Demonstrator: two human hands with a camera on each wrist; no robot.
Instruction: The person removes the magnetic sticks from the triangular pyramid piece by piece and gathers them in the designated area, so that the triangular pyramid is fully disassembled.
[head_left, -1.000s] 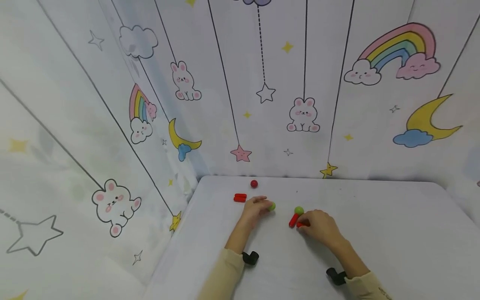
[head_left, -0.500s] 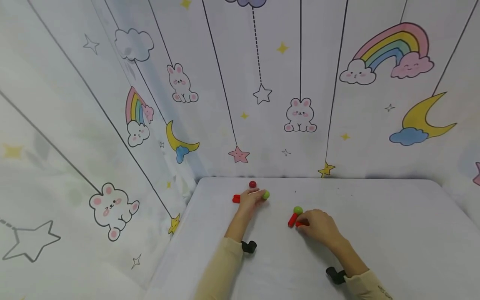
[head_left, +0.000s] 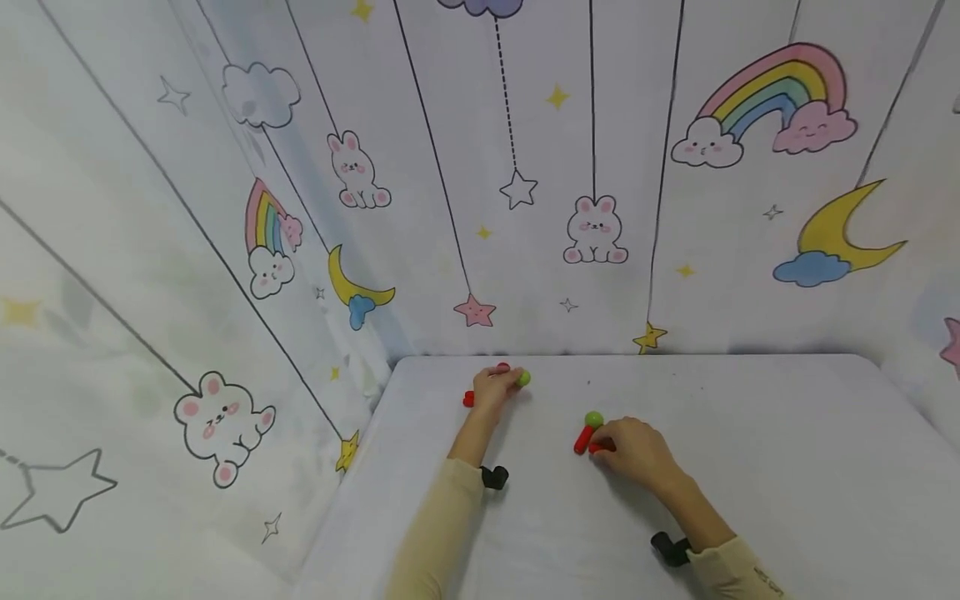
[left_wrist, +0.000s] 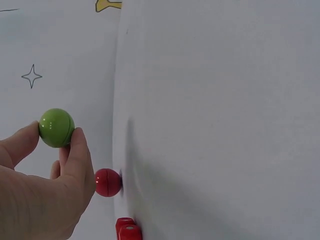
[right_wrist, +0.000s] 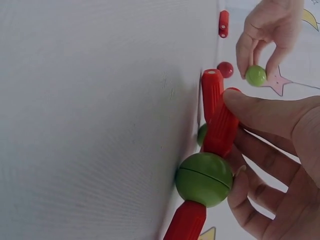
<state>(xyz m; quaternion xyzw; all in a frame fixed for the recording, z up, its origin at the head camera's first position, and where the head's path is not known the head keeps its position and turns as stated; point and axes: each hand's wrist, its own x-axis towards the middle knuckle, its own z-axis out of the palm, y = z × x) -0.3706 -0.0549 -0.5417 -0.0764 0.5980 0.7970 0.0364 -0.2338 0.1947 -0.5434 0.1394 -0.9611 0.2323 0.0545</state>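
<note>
My left hand [head_left: 491,387] pinches a glossy green ball [left_wrist: 56,128] between thumb and fingertips, raised near the far table edge. A red ball [left_wrist: 108,182] lies on the table behind that hand. My right hand [head_left: 636,450] grips a red ridged rod [right_wrist: 221,125], its thumb over the upper end. The rod meets a second green ball [right_wrist: 204,180], which my fingers touch, and a further red rod [right_wrist: 186,222] extends from its other side. Beside the right hand lie another red rod [head_left: 582,439] and green ball [head_left: 594,419], touching each other.
Two red rods [left_wrist: 129,231] lie side by side at the far left, partly hidden by the left hand in the head view. The white table [head_left: 787,467] backs onto a white curtain [head_left: 525,267] printed with rabbits and rainbows.
My left hand has carried its green ball away towards the far left, and now partly covers the red ball and the paired rods. My right hand stays in place, still gripping the red rod.
</note>
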